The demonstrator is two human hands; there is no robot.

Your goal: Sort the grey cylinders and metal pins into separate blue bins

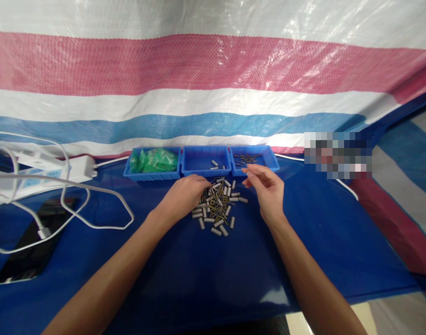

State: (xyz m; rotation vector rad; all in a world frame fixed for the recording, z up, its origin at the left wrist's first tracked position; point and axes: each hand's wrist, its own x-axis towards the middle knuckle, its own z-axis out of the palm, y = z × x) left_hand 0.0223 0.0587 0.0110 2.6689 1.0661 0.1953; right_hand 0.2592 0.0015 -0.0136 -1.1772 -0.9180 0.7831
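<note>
The jumbled metal pile (218, 207) lies just right of the nearer, curled left hand (186, 195), left of the narrowly pinched right hand (271, 190); holdings, I cannot tell.

A glossy woven sheet (199, 65) — striped white, red and blue — walls off the upper frame, catching light at upper right. Below spreads a blue tabletop (324, 251), glare near its bottom edge; pale floor (364, 316) shows at lower right.
</note>
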